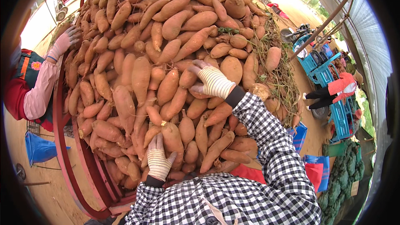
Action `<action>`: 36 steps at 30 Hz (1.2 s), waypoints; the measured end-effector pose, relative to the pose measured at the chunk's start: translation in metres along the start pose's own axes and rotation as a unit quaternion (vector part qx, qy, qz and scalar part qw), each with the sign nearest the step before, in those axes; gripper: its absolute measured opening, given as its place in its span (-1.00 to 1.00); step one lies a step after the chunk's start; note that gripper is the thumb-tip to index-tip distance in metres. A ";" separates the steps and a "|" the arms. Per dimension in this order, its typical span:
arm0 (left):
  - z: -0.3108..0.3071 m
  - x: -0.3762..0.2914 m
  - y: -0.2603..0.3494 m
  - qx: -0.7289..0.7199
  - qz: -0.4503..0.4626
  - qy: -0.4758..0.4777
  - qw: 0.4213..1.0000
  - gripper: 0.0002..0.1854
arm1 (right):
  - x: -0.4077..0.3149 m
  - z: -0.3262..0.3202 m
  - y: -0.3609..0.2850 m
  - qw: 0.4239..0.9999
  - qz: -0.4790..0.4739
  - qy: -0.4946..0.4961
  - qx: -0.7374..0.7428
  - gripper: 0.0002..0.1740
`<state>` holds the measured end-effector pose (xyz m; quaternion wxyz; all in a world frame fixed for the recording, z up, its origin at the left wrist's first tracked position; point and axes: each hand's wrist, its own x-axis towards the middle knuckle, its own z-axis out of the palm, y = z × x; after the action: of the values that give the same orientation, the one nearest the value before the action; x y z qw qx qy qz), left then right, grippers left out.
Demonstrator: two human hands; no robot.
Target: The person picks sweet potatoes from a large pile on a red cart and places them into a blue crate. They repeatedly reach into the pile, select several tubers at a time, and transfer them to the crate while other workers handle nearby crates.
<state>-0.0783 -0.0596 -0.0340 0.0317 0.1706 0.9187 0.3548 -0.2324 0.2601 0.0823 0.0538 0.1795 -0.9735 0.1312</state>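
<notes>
A large heap of sweet potatoes (175,90) fills the red metal frame in front of me. My left hand (159,157), in a striped knit glove with grey fingers, rests at the near part of the heap, its fingers on a sweet potato (152,135) and its thumb beside a bigger one (172,145). Higher up and to the right, my right hand (211,79), gloved alike, has its fingers and thumb around a short sweet potato (188,78). Whether either hand grips firmly cannot be told.
The red metal rail (59,115) curves along the left side. Another person's gloved hand (64,40) touches the heap's left edge. Dry vines (281,78) lie along the right side. Farther right are a person in an orange top (342,87), blue carts (340,118) and green net sacks (340,178).
</notes>
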 end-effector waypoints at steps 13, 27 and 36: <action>-0.071 0.121 0.029 0.038 0.191 0.252 0.948 -0.56 | 0.013 0.030 -0.032 0.991 0.067 0.036 -0.114 -0.15; -0.034 0.307 0.075 0.035 0.113 0.137 0.984 -0.28 | -0.077 0.037 -0.065 0.266 0.236 0.123 0.927 -0.41; -0.075 0.142 0.082 -0.590 0.049 -0.034 0.805 -0.21 | -0.102 0.040 -0.087 0.270 0.211 0.107 0.933 -0.21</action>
<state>-0.2010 -0.0039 0.0849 0.1400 0.1753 0.5212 0.8234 -0.1079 0.2046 0.0487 -0.0762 -0.1207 -0.1724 0.9746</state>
